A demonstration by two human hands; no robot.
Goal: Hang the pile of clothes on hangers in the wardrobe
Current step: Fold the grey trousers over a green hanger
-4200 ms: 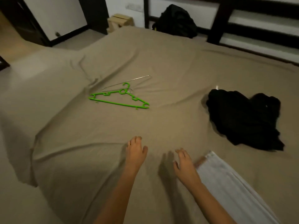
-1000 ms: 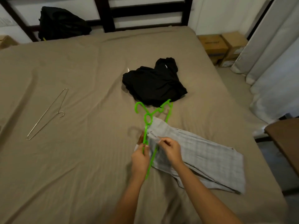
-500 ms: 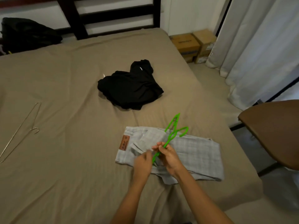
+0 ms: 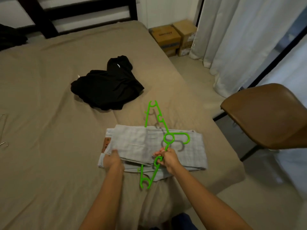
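Left hand: the left hand (image 4: pixel 113 161) lies on the near-left corner of the folded pale grey checked trousers (image 4: pixel 137 143) and pinches the top fold, thumb above the cloth, fingers tucked out of sight beneath it.
Right hand: the right hand (image 4: pixel 167 159) is clenched round the bright green plastic hanger (image 4: pixel 166 128), gripping its upper bar just below the ring at the neck.
Green hanger: it is held over the trousers and runs lengthwise away from the person. One shoulder tip points towards the far side of the bed, the other towards the near edge. The hook turns out to the right, above the cloth.
Trousers: they lie folded flat on the tan-sheeted bed (image 4: pixel 49 146), near its front right corner, with a brown label patch showing at the left end.
Other clothes: a crumpled heap of black garments (image 4: pixel 106 90) lies on the sheet beyond the trousers, apart from them.
Spare hanger: a thin metal wire hanger (image 4: pixel 4 143) lies at the left edge of the view, well apart from the hands.
Surroundings: a black slatted headboard (image 4: pixel 44 22) stands behind the bed. Two brown cardboard boxes (image 4: pixel 166 37) sit on the floor beside white curtains (image 4: pixel 240 39). A brown padded chair seat (image 4: pixel 265 117) stands to the right of the bed.
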